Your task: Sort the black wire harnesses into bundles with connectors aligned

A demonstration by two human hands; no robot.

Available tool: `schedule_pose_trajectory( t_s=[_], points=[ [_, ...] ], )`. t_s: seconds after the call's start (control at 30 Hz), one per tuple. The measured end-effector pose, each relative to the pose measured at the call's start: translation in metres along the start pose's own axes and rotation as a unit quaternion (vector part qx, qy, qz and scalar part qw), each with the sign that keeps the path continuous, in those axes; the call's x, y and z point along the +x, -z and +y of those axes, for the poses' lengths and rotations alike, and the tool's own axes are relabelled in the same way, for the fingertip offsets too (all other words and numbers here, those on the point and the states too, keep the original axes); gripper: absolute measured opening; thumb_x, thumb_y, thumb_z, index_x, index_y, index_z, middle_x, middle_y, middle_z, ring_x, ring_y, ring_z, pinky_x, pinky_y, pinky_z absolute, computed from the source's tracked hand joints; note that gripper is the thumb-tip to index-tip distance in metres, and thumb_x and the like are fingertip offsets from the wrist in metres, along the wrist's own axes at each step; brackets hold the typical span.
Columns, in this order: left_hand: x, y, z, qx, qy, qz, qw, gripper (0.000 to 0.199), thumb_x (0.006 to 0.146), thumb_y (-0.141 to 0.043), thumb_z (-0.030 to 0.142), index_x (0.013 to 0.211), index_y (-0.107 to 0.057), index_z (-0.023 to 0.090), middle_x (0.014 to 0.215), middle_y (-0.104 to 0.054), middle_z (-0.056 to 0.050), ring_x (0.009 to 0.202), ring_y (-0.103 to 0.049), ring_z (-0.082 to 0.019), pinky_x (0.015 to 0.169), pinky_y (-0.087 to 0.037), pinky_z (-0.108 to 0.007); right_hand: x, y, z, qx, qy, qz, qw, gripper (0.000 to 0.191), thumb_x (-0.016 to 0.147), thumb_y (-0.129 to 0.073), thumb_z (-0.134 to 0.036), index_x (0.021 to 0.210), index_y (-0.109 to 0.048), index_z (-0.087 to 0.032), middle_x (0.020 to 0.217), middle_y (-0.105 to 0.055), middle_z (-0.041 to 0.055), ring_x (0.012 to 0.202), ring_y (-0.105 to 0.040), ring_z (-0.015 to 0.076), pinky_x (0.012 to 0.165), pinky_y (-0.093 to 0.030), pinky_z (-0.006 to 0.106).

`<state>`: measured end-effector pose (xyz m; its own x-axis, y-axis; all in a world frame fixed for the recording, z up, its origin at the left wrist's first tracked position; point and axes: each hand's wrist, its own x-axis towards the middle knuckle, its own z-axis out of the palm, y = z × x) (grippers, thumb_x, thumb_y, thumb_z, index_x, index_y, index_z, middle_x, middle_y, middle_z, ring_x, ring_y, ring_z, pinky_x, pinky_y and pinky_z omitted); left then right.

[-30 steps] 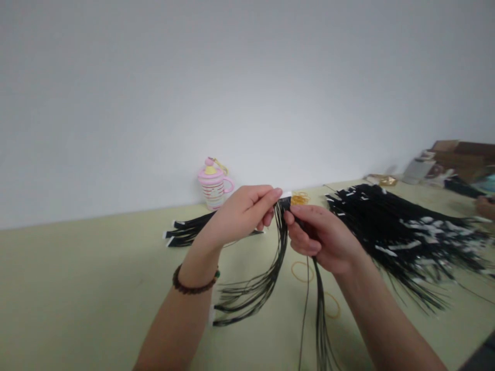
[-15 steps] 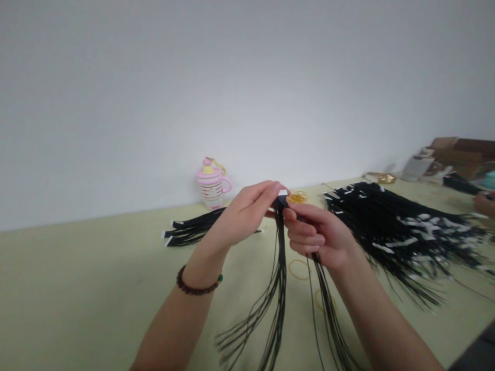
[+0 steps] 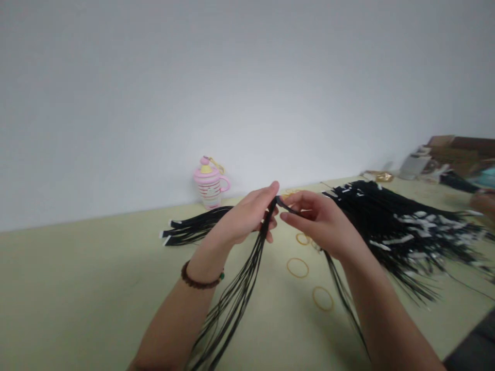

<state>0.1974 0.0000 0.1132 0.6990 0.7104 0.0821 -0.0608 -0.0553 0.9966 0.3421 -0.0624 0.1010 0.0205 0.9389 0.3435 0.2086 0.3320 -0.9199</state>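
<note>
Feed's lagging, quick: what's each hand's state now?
Left hand: closed on a hanging bundle of thin black strands.
Right hand: closed on black strands too; same bundle or another, can't tell.

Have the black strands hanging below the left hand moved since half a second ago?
Yes. Judged against the pink cup, the black strands below the left hand have swung to the left.

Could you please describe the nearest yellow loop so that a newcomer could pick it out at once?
On the pale table, look below the right hand, where thin black strands hang. The yellow loop lies just left of them. It is the lowest loop in the picture; the others lie farther back.
</note>
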Motion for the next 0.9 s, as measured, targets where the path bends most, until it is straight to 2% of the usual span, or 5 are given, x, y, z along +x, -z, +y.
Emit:
schedule_pose_trajectory(
  t_s=[0.1,0.27,0.4,0.63,0.9],
  points=[
    [0.000,0.001,-0.001,0.019,0.014,0.006,1.000,0.047,0.080,-0.045,0.060,0.070,-0.050,0.014,0.056,-0.043,0.001,0.050,-0.046,-0.010,0.040,-0.049,-0.024,0.002,-0.001,0.006,-0.132,0.093,0.048,0.986,0.023,0.076,-0.063,-0.028,0.097,-0.063,-0.017,0.065,-0.059,-0.0006,0.054,-0.051,0.0095,0.048,-0.035,0.021],
    [-0.003,0.008,0.002,-0.048,-0.012,-0.055,0.997,0.047,0.080,-0.048,0.057,0.077,-0.057,0.011,0.066,-0.056,-0.004,0.058,-0.056,-0.012,0.056,-0.055,-0.032,0.008,-0.004,0.011,-0.101,0.167,0.065,0.979,0.015,0.082,-0.056,-0.024,0.088,-0.068,-0.017,0.072,-0.065,0.0017,0.061,-0.056,0.0112,0.058,-0.044,0.024],
    [-0.003,0.013,0.003,-0.076,-0.016,-0.114,0.990,0.037,0.083,-0.052,0.044,0.086,-0.061,0.009,0.077,-0.066,-0.010,0.067,-0.065,-0.016,0.066,-0.055,-0.031,0.013,-0.008,0.012,-0.063,0.181,0.092,0.977,0.015,0.083,-0.054,-0.025,0.084,-0.067,-0.016,0.063,-0.061,-0.0004,0.058,-0.053,0.0108,0.055,-0.044,0.023],
    [-0.004,0.016,0.002,-0.090,-0.023,-0.133,0.987,0.023,0.085,-0.055,0.028,0.088,-0.065,0.008,0.083,-0.071,-0.015,0.076,-0.068,-0.017,0.073,-0.055,-0.027,0.018,-0.004,0.017,-0.028,0.160,0.038,0.986,0.017,0.084,-0.055,-0.030,0.077,-0.065,-0.018,0.068,-0.060,0.0003,0.065,-0.054,0.0123,0.062,-0.044,0.025],
    [-0.003,0.007,0.001,-0.149,-0.021,-0.141,0.979,0.023,0.083,-0.056,0.029,0.088,-0.066,0.008,0.076,-0.071,-0.012,0.064,-0.068,-0.017,0.059,-0.056,-0.025,0.021,-0.006,0.028,-0.017,0.132,-0.019,0.991,0.009,0.071,-0.061,-0.018,0.062,-0.063,-0.018,0.060,-0.062,-0.0009,0.057,-0.054,0.0118,0.055,-0.045,0.024]
  ],
)
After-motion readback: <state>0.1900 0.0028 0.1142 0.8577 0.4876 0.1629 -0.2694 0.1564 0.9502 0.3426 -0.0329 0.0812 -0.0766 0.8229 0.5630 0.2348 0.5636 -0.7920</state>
